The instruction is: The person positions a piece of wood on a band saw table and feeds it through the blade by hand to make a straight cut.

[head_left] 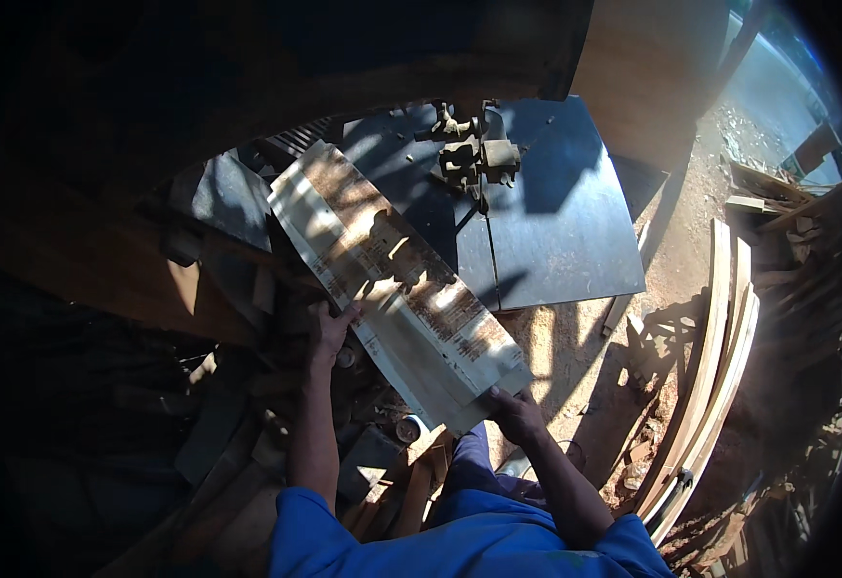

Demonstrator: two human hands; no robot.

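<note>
The board (397, 299), long and coated in worn white and brown, is held slantwise in front of the body, with its far part seen over the near left side of the dark counter (565, 241). Its left edge is gripped by the left hand (332, 329), and its near right corner is clasped by the right hand (517, 414). Taking hold is judged to be done; release by either hand is not yet done. Whether the far end is borne by the counter cannot be told. The metal fixture (479, 159) on the counter is left untouched, as are the long pale slats (705, 405) stacked at the right.
</note>
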